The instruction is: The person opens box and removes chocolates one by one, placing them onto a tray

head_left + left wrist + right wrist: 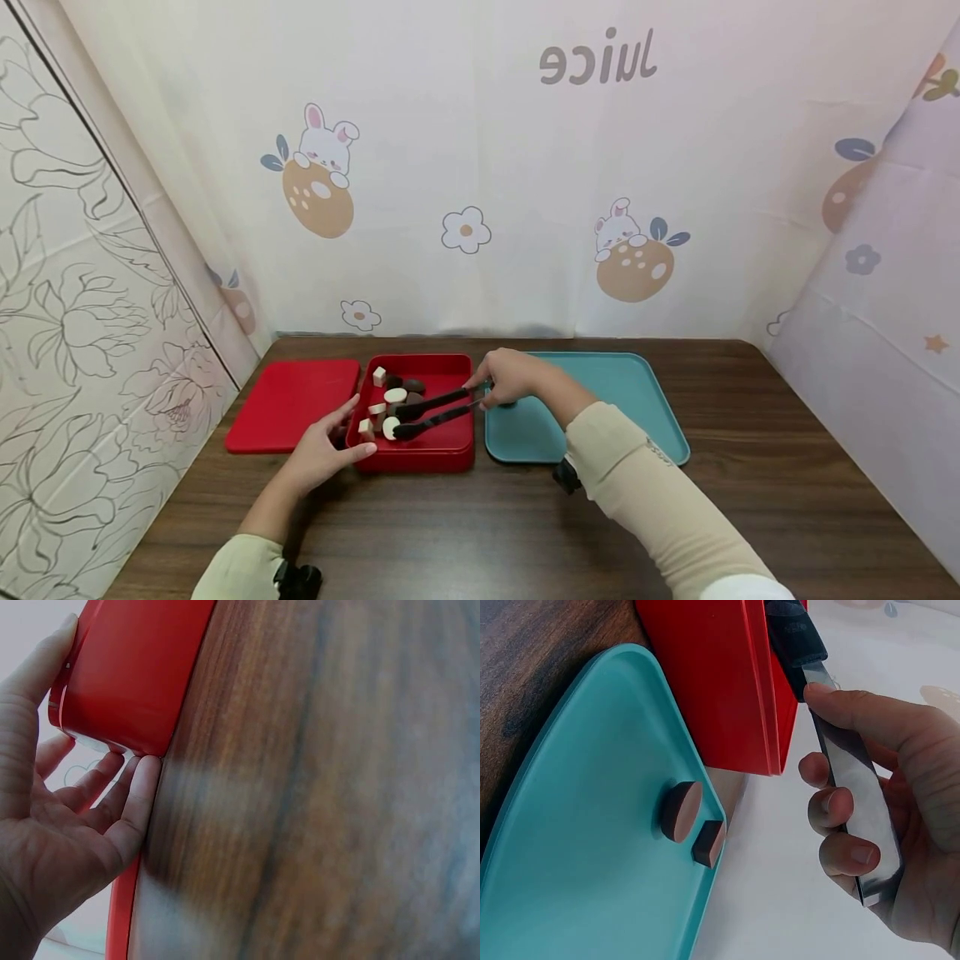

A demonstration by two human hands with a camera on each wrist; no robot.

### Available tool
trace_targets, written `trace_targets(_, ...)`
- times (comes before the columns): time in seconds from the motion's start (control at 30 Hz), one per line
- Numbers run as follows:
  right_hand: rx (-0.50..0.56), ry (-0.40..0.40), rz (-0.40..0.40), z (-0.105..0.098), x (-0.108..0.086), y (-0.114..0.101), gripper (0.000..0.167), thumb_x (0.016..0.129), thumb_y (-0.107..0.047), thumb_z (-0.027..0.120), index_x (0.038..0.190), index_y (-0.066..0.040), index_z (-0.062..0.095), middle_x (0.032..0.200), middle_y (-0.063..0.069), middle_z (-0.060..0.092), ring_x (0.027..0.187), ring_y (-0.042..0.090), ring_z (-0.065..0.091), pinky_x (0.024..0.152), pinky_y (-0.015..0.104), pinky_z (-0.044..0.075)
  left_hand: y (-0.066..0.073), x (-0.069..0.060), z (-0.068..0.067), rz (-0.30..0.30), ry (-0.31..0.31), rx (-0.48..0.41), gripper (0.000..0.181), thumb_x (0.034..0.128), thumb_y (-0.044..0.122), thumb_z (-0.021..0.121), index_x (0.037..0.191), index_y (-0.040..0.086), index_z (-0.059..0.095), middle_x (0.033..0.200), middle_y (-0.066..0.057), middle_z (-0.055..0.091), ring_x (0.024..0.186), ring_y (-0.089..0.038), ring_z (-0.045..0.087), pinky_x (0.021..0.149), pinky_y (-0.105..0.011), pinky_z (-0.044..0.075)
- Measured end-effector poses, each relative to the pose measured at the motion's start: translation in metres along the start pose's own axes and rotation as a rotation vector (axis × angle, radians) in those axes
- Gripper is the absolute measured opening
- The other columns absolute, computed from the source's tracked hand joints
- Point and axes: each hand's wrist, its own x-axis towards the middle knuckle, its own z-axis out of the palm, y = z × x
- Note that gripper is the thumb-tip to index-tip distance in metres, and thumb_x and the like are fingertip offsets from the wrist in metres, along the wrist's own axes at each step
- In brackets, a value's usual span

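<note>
My right hand point(513, 379) point(907, 765) holds black-and-silver tongs point(433, 403) point(859, 787) between thumb and fingers. Their black ends reach into a red box point(412, 462) point(142, 675) point(712, 682), spread apart among white and dark brown pieces. One end touches or overlaps a round white piece point(390, 427); whether it is pinched, I cannot tell. At the box's near left corner, my left hand point(318, 457) point(71, 825) grips it, thumb over the front rim and fingers against the left side. White cubes point(379, 376) and an oval white piece point(395, 396) lie inside.
Right of the box is a teal tray point(528, 437) point(585, 825), with a rounded brown piece point(682, 811) and an angular brown piece point(709, 844) near its edge. A flat red lid point(292, 404) lies left of the box on the wooden table point(420, 533). Patterned curtains hang behind.
</note>
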Motion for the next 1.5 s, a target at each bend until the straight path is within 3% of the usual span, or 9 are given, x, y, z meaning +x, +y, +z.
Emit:
trace_targets(0.13,0.005,-0.008,0.012,-0.001,0.003,-0.004,0.036,0.086,-0.013,0.075,0.121,-0.012,0.071,0.102,0.003,0.072,0.047,0.010,0.033,0.052,0.025,0.035,0.001,0.000,-0.001,-0.003,-0.001,-0.003,0.087,0.0816,0.029,0.080,0.153,0.012,0.033,0.143,-0.019,0.047,0.115,-0.032,0.054,0.093,-0.049,0.048)
trace_targets(0.43,-0.011,-0.023,0.041,0.000,0.007,-0.007,0.037,0.086,-0.016,0.076,0.122,-0.014,0.070,0.113,0.003,0.070,0.068,0.009,0.050,0.061,0.025,0.041,0.002,-0.001,-0.002,-0.012,-0.004,0.002,0.088,0.0816,0.030,0.080,0.153,0.013,0.032,0.143,-0.020,0.046,0.117,-0.032,0.053,0.094,-0.051,0.047)
trace_targets(0.57,0.007,-0.018,0.041,0.002,0.009,-0.008,0.037,0.085,-0.015,0.077,0.121,-0.012,0.070,0.111,0.004,0.071,0.072,0.010,0.053,0.061,0.026,0.043,0.002,0.000,-0.002,-0.026,-0.001,0.017,0.088,0.0817,0.032,0.080,0.154,0.014,0.032,0.143,-0.020,0.046,0.116,-0.032,0.052,0.094,-0.051,0.048)
trace_targets(0.8,0.070,-0.040,0.064,0.008,0.011,-0.004,0.035,0.085,-0.014,0.076,0.120,-0.011,0.071,0.094,0.002,0.073,0.051,0.010,0.043,0.052,0.024,0.041,0.001,0.000,0.000,-0.010,-0.003,0.015,0.088,0.0817,0.031,0.080,0.153,0.013,0.032,0.143,-0.020,0.047,0.117,-0.032,0.053,0.095,-0.051,0.046)
trace_targets(1.0,0.154,-0.060,0.051,0.010,0.011,0.001,0.033,0.087,-0.008,0.074,0.120,-0.008,0.070,0.082,0.006,0.072,0.045,0.010,0.034,0.048,0.023,0.036,0.001,0.000,0.000,-0.012,0.002,0.018,0.088,0.0819,0.031,0.080,0.153,0.013,0.032,0.143,-0.020,0.047,0.116,-0.032,0.053,0.094,-0.051,0.047)
trace_targets(1.23,0.141,-0.049,0.021,0.012,0.009,0.007,0.034,0.087,-0.009,0.073,0.121,-0.009,0.070,0.098,0.003,0.072,0.044,0.010,0.030,0.049,0.023,0.035,0.002,-0.001,0.000,-0.014,0.002,0.011,0.088,0.0821,0.030,0.080,0.154,0.013,0.032,0.143,-0.020,0.046,0.116,-0.032,0.053,0.095,-0.051,0.047)
trace_targets(1.33,0.116,-0.044,-0.011,0.012,0.008,0.012,0.035,0.088,-0.010,0.072,0.123,-0.010,0.069,0.077,0.003,0.068,0.043,0.009,0.025,0.050,0.022,0.034,0.002,-0.001,0.000,-0.014,0.002,0.010,0.088,0.0821,0.030,0.080,0.153,0.013,0.032,0.143,-0.020,0.046,0.117,-0.032,0.053,0.095,-0.051,0.047)
trace_targets(1.43,0.113,-0.043,-0.033,0.012,0.007,0.017,0.035,0.090,-0.011,0.071,0.125,-0.010,0.068,0.054,0.001,0.047,0.044,0.009,0.023,0.051,0.021,0.033,0.002,-0.001,0.000,-0.012,0.002,0.009,0.088,0.0821,0.030,0.080,0.153,0.013,0.032,0.143,-0.020,0.047,0.116,-0.032,0.053,0.094,-0.050,0.047)
trace_targets(1.5,0.124,-0.040,-0.042,0.012,0.006,0.019,0.035,0.090,-0.011,0.071,0.125,-0.010,0.067,0.050,-0.003,0.038,0.044,0.008,0.025,0.052,0.021,0.034,0.002,-0.001,0.000,-0.011,0.003,0.011,0.088,0.0820,0.031,0.080,0.153,0.013,0.032,0.143,-0.020,0.047,0.116,-0.032,0.053,0.094,-0.050,0.047)
